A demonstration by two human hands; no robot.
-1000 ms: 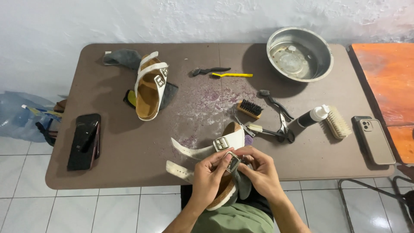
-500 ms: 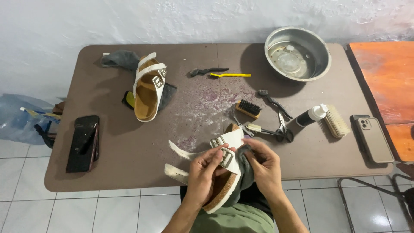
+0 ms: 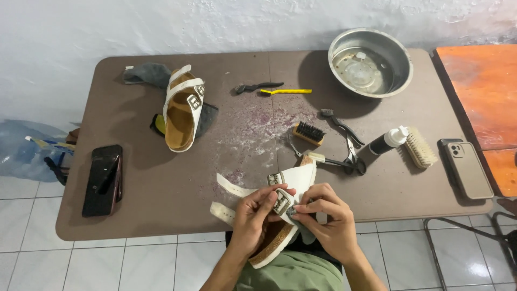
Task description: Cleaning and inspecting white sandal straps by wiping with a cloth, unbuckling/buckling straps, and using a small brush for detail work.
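Note:
A white two-strap sandal point(image 3: 293, 186) with a cork footbed rests at the table's near edge, tilted on its side. My left hand point(image 3: 253, 215) grips its buckle and strap from the left. My right hand point(image 3: 328, 221) pinches the same buckle area from the right, with a grey cloth under its fingers. Two loose white strap ends point(image 3: 229, 186) stick out to the left. The matching sandal point(image 3: 182, 108) lies upright at the far left on a dark cloth.
On the brown table point(image 3: 134, 178): a steel bowl point(image 3: 370, 62), yellow toothbrush point(image 3: 285, 91), small black brush point(image 3: 309, 133), scissors point(image 3: 350, 156), a bottle point(image 3: 388, 141), a wooden brush point(image 3: 420, 146), a phone point(image 3: 467, 168) right, a black phone point(image 3: 102, 179) left. An orange table point(image 3: 479, 91) adjoins.
The sandal has shifted slightly up and forward onto the table edge, and both hands have moved with it, still working at the buckle.

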